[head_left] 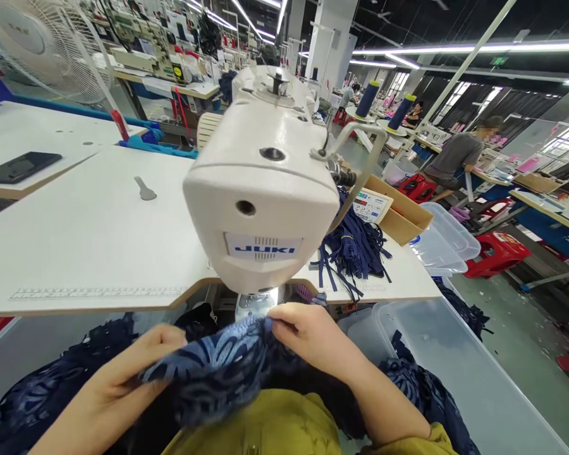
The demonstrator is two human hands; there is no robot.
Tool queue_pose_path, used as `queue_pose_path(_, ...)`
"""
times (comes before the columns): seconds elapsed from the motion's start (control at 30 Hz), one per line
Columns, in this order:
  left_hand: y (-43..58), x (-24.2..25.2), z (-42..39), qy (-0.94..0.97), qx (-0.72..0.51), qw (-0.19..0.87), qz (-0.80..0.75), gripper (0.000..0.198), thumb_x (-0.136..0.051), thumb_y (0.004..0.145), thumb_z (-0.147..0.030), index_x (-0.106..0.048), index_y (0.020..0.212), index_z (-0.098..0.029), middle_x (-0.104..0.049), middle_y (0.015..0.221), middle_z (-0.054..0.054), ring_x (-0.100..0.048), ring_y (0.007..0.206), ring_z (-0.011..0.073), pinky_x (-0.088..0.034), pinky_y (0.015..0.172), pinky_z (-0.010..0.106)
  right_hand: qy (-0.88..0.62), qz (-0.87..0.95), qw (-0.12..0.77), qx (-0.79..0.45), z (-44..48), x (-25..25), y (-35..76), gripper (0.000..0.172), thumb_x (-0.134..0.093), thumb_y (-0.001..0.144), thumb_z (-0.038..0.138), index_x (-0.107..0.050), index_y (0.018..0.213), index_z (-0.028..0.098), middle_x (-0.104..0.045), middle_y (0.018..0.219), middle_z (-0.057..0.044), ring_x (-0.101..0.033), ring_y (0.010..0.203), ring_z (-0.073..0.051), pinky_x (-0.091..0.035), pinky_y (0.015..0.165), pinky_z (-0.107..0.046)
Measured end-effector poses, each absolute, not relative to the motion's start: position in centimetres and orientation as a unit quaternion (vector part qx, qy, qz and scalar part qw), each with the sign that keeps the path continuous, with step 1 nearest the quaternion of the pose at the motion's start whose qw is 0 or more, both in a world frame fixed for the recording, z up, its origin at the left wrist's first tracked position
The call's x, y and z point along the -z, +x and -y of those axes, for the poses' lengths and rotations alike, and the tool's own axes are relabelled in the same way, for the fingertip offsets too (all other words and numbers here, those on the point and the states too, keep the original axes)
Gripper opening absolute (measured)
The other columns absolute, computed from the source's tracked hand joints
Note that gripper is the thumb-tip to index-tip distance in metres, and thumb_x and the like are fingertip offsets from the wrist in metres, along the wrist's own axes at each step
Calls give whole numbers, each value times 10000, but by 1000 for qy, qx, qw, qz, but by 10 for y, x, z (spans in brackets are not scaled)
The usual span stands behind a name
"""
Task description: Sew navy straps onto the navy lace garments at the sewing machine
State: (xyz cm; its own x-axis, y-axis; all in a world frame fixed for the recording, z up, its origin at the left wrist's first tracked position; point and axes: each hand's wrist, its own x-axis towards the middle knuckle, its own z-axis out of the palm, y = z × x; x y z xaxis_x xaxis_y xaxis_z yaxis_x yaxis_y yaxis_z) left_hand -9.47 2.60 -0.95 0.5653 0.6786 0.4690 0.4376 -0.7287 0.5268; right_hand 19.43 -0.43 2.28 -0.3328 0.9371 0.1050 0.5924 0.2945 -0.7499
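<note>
I have both hands on the navy patterned fabric (218, 366): left hand (116, 373) grip clamped on its left end, right hand (308, 328) grip pinched on the upper right edge. Fabric hangs bunched between them, just in front of the JUKI sewing machine (263, 170) head, above the lap. Lighter blue looped motifs on dark ground; lower folds blurred. Can't tell if any of it sits under the needle.

Machine casing: glossy cream, rounded corners. Table (99, 240): smooth white top, cut-out at the machine, printed ruler scale (99, 293) along the front edge. Flat grey key-shaped piece (145, 189) lies on it. Right of the head I see a tied bundle of thin navy strips (355, 243), beside an open cardboard box (403, 215). More dark patterned fabric (427, 392) heaped in the translucent plastic bin (474, 354), lower right.
</note>
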Motion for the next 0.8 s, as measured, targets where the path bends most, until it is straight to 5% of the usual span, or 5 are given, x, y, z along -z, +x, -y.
queue_pose_path(0.1, -88, 16, -27, 821, -351, 79, -444, 377, -458, 914, -209, -523, 1273, -307, -561, 1233, 34, -562, 1121, 209, -530, 897, 300, -541, 770, 256, -221, -3, -17, 184, 183, -480, 916, 235, -661, 885, 228, -648, 825, -11, -583, 706, -138, -382, 616, -216)
queue_pose_path(0.23, -58, 13, -21, 907, -312, -15, -282, 527, -506, 872, -123, -425, 1385, -212, -530, 1351, 58, -466, 1271, 210, -293, 1153, 389, -557, 731, 287, -269, -5, -14, 180, 179, -530, 872, 214, -643, 1002, 264, -674, 899, 8, -605, 741, -138, -406, 663, -219)
queue_pose_path(0.33, -35, 4, -20, 942, -255, -44, -214, 515, -554, 888, -244, -436, 1380, -147, -534, 1367, 86, -484, 1260, 201, -315, 1128, 331, -563, 676, 334, -337, -2, -6, 179, 120, -546, 868, 274, -620, 957, 240, -652, 783, 28, -587, 684, -131, -408, 655, -223)
queue_pose_path(0.5, -13, -5, -19, 935, -268, -39, -228, 423, -491, 917, -279, -501, 1329, -188, -602, 1304, 58, -564, 1165, 183, -326, 1040, 341, -596, 525, 436, -423, -8, 17, 176, 183, -502, 877, 388, -472, 832, 213, -409, 519, 92, -398, 487, -106, -348, 515, -216)
queue_pose_path(0.8, 0, -5, -14, 887, -311, -107, -325, 280, -460, 956, -254, -618, 1174, -174, -704, 1134, 20, -620, 1024, 215, -349, 831, 349, -571, 578, 408, -416, -39, 5, 185, 107, -470, 840, 193, -537, 923, 200, -375, 525, 92, -389, 482, -112, -346, 520, -226)
